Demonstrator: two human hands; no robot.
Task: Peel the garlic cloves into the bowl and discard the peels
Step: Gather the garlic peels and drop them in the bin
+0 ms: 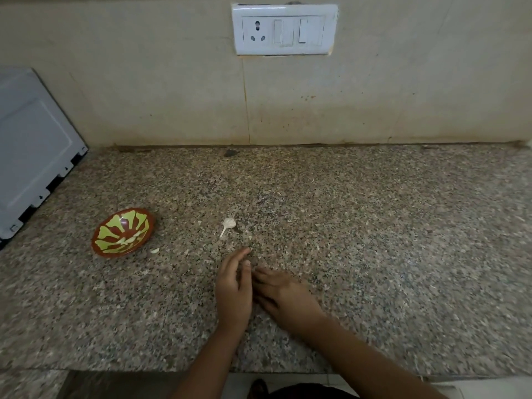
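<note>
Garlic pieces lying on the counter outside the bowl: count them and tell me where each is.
2. One small piece lies just off the bowl's near-right rim; one piece with a thin tail lies beyond the left hand and right hand, which may hide more.

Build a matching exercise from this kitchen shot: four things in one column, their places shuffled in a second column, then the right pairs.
Things
1. patterned bowl
2. loose clove
3. garlic piece with a thin stalk
4. switch panel

Places
A. on the wall above the counter
B. on the counter, just right of the bowl's near rim
C. left part of the counter, near the white appliance
D. mid-counter, just beyond the left hand

Pairs: 1-C, 2-B, 3-D, 4-A
</note>
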